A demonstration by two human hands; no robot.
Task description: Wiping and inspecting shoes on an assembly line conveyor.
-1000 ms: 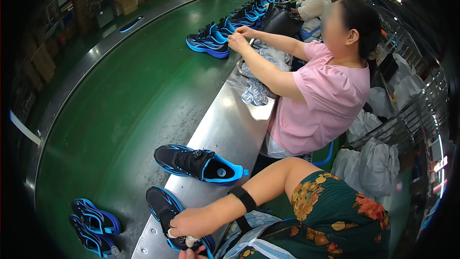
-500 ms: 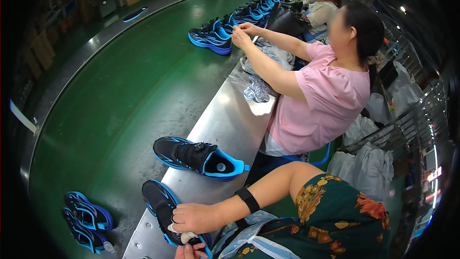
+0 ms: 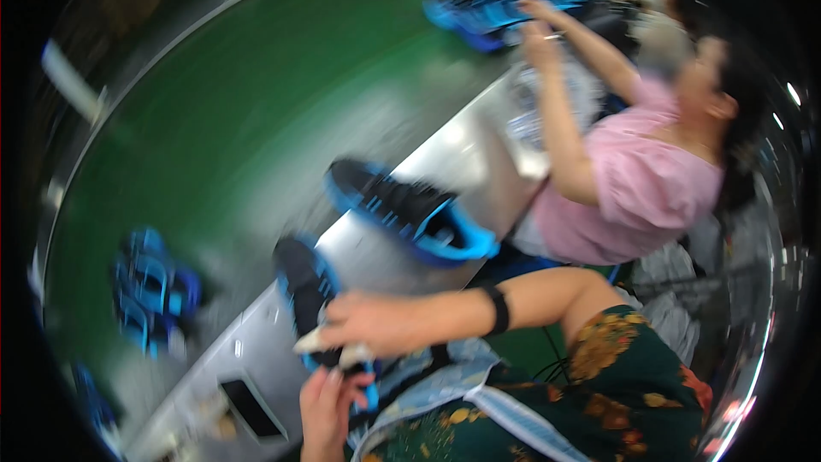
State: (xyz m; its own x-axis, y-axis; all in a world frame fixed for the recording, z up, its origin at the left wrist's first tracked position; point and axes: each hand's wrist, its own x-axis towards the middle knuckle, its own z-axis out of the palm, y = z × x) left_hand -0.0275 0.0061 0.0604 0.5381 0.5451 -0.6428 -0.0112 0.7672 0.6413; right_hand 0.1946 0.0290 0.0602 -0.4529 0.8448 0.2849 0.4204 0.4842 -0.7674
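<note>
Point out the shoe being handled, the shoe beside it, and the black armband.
Handled shoe [image 3: 303, 289]: head view, on the front part of its dark upper.
Shoe beside it [image 3: 409, 209]: head view, mid-length on its black upper.
Black armband [image 3: 499, 309]: head view, on its strap.

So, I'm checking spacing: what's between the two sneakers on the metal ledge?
The head view shows bare metal ledge between the handled sneaker and neighbouring sneaker.

A pale blue apron lies over a dark green top with orange flowers. A black band circles the right forearm.
</note>
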